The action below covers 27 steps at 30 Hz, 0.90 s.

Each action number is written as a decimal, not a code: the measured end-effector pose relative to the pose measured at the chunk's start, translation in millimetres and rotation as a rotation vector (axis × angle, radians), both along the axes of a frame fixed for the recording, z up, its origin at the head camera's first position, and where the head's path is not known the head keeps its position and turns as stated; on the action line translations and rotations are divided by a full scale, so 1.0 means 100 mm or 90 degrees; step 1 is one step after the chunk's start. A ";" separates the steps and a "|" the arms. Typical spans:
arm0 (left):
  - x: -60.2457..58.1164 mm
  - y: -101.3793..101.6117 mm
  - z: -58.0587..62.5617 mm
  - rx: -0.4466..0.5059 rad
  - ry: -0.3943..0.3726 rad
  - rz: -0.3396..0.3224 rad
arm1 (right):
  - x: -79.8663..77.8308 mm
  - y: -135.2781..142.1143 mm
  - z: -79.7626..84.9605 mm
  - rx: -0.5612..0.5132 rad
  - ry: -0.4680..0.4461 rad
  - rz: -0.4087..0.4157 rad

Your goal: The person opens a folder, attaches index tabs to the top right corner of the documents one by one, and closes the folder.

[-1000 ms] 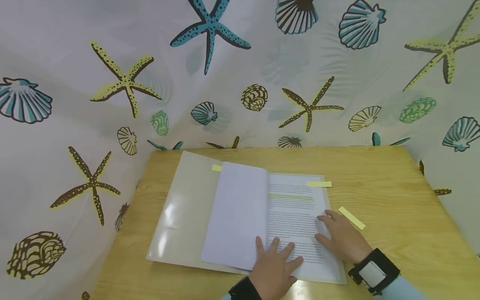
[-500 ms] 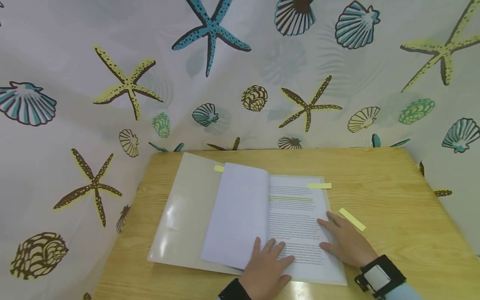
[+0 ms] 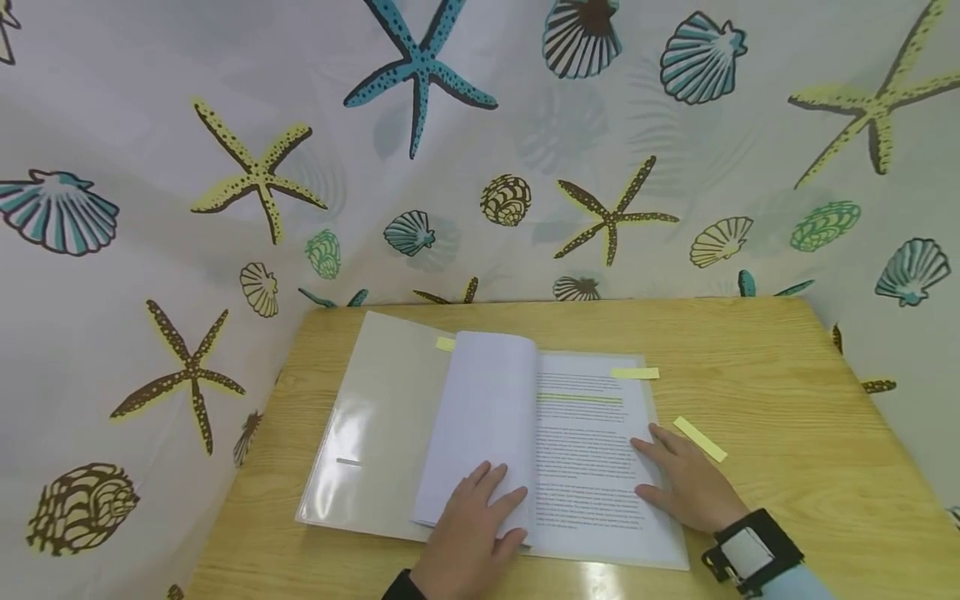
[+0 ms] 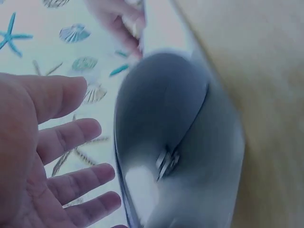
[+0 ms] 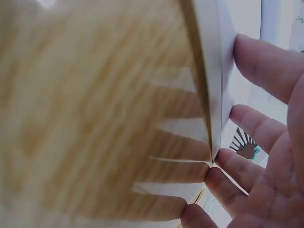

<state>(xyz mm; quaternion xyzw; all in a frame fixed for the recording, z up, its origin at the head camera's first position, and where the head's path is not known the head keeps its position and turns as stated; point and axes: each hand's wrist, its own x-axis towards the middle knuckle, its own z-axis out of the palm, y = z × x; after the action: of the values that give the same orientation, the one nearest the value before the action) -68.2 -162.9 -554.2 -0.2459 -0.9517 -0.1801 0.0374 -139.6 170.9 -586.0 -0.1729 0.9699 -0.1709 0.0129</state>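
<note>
A light-coloured folder (image 3: 382,408) lies spread on the table, its pages turned open. A blank white sheet (image 3: 491,400) is folded over to the left, beside a page of printed text (image 3: 585,467) with a yellow highlighted line. My left hand (image 3: 472,533) rests on the lower part of the turned sheet, fingers extended. In the left wrist view the sheet (image 4: 161,95) bows upward next to those fingers, with a small metal piece (image 4: 167,161) beneath the curve. My right hand (image 3: 693,483) touches the printed page's right edge with spread fingers (image 5: 259,123).
A yellow sticky strip (image 3: 634,373) juts from the printed page's upper right edge, and another strip (image 3: 446,343) shows on the left side. One loose yellow strip (image 3: 700,439) lies on the wooden table (image 3: 787,400). A shell-patterned cloth (image 3: 450,183) stands behind.
My left hand has slid left from the printed page onto the turned blank sheet, whose left edge has shifted slightly right. The right hand stays at the page's right edge.
</note>
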 end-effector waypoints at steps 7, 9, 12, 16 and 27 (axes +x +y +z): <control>0.10 -0.33 0.17 0.065 0.050 0.079 | 0.01 0.02 0.00 -0.019 -0.004 0.003; 0.13 -0.42 0.22 0.080 0.079 0.104 | 0.00 0.04 0.00 -0.021 -0.009 0.005; 0.18 -0.56 0.32 0.100 0.126 0.140 | 0.00 0.07 0.00 -0.033 -0.031 0.003; 0.19 -0.80 0.54 0.110 0.207 0.163 | -0.01 0.14 0.01 -0.054 -0.053 -0.004; 0.03 -1.63 0.86 0.156 0.137 0.407 | 0.05 0.25 0.03 -0.091 -0.072 -0.007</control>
<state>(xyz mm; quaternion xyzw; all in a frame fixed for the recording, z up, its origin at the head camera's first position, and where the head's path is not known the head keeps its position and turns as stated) -64.8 -325.4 -467.8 0.0528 -0.9424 -0.2453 0.2212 -134.9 195.5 -582.8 -0.1580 0.9539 -0.2495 0.0543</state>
